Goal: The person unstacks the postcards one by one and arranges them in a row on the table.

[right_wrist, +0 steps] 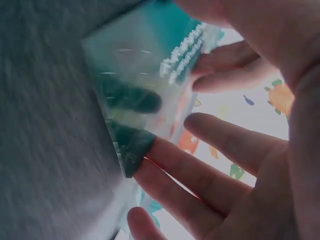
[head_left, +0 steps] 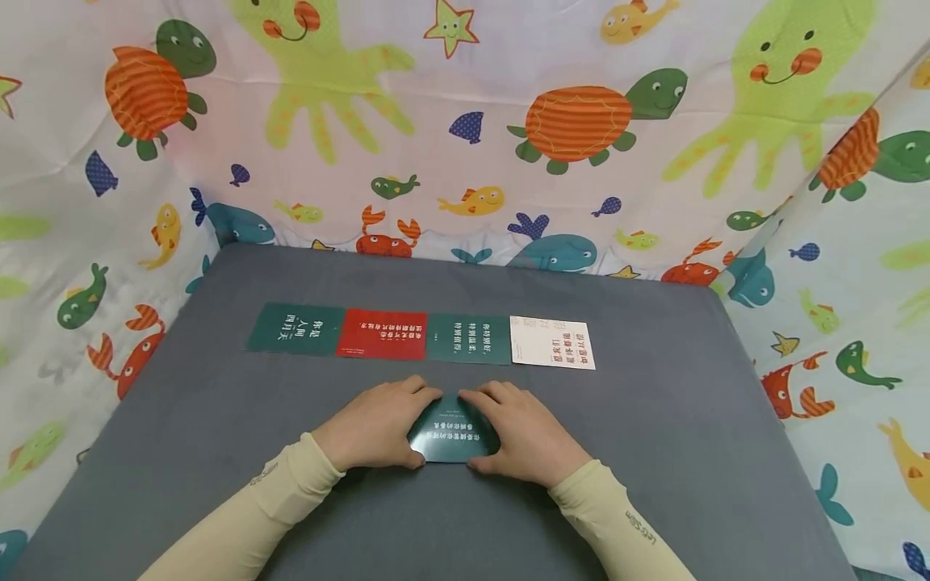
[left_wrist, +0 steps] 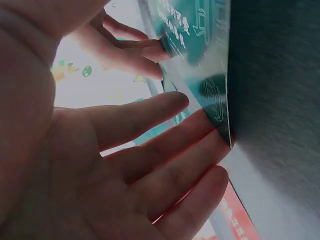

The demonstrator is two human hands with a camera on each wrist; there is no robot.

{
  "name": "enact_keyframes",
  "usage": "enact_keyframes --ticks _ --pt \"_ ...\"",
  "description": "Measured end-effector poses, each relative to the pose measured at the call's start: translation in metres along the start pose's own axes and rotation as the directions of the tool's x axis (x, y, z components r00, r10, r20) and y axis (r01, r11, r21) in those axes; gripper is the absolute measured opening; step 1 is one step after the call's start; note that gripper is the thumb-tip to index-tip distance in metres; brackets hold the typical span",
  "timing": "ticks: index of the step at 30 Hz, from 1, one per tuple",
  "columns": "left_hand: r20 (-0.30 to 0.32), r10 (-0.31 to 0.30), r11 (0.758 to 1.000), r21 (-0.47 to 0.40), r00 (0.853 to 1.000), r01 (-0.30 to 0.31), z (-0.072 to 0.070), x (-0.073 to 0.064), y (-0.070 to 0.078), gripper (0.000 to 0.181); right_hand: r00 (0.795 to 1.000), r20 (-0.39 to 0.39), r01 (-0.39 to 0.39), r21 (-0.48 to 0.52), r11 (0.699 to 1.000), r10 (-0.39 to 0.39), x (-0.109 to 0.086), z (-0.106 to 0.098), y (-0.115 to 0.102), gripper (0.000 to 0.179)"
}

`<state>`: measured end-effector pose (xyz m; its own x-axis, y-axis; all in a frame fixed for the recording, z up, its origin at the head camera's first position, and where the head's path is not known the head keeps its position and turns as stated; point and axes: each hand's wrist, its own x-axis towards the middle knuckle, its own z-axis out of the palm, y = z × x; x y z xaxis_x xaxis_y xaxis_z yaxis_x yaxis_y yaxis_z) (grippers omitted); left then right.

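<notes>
A glossy dark green card [head_left: 454,436] with white writing lies between my two hands at the middle of the grey table. My left hand [head_left: 378,424] grips its left side, thumb at the near edge and fingers toward the far edge. On the other side my right hand [head_left: 529,429] holds it in the same manner. In the left wrist view, fingertips [left_wrist: 220,142] touch a corner of the card [left_wrist: 192,55]. The right wrist view has fingers [right_wrist: 172,150] against another corner of the shiny card [right_wrist: 125,75].
Beyond the hands, cards lie in a side-by-side row: a green card [head_left: 294,331], a red card [head_left: 381,335], another green card [head_left: 468,339] and a white card [head_left: 552,343] with red writing. A cloth printed with sea animals [head_left: 429,89] stands around the grey table [head_left: 654,420].
</notes>
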<state>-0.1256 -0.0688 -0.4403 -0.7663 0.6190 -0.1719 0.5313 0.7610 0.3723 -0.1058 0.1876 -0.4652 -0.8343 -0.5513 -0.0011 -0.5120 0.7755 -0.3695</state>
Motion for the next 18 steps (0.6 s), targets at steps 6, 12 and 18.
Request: enact_keyframes --ticks 6,12,18 --pt "-0.03 0.03 0.999 0.017 0.999 -0.03 -0.004 0.038 0.023 0.087 0.998 -0.013 -0.055 -0.014 0.998 0.055 -0.009 -0.029 0.03 0.095" --pt "-0.042 0.125 0.989 0.091 0.991 -0.121 -0.014 0.117 0.063 0.089 0.986 -0.023 -0.163 -0.006 0.987 0.163 -0.032 -0.073 0.097 0.09" --pt "-0.018 0.167 0.981 0.108 0.986 -0.164 -0.017 0.202 0.103 0.092 0.955 0.01 -0.296 0.02 0.955 0.296 -0.048 -0.11 0.164 0.086"
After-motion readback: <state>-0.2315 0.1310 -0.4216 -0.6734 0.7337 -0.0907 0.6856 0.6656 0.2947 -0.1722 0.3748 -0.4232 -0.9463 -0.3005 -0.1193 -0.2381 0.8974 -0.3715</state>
